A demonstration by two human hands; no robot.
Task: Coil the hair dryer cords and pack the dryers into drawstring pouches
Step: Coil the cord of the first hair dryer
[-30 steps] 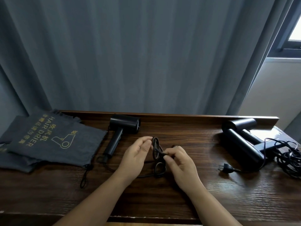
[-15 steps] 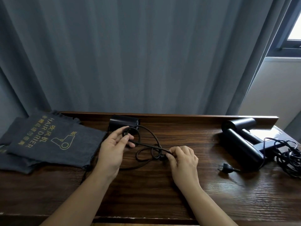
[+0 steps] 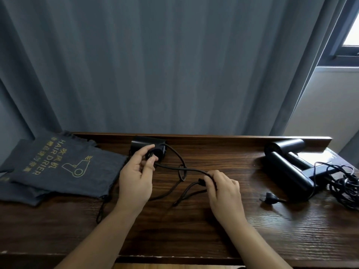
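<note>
A black hair dryer [image 3: 148, 145] lies at the back of the wooden table [image 3: 194, 220], partly hidden by my left hand [image 3: 137, 175], which pinches its black cord [image 3: 181, 168] near the dryer. The cord runs taut to my right hand [image 3: 221, 188], whose fingers curl round it near the plug end. A small loop sits midway and loose ends trail toward me. Dark grey drawstring pouches [image 3: 58, 167] printed "HAIR DRIER" lie at the left.
Two more black hair dryers [image 3: 289, 167] lie at the right with a tangled cord [image 3: 343, 181] and a plug [image 3: 269, 198] beside them. A grey curtain hangs behind the table's raised back ledge. A pouch drawstring [image 3: 101, 210] dangles over the tabletop.
The bundled cord has been pulled open. My left hand moved back-left toward the dryer and my right hand moved right, stretching the cord out between them.
</note>
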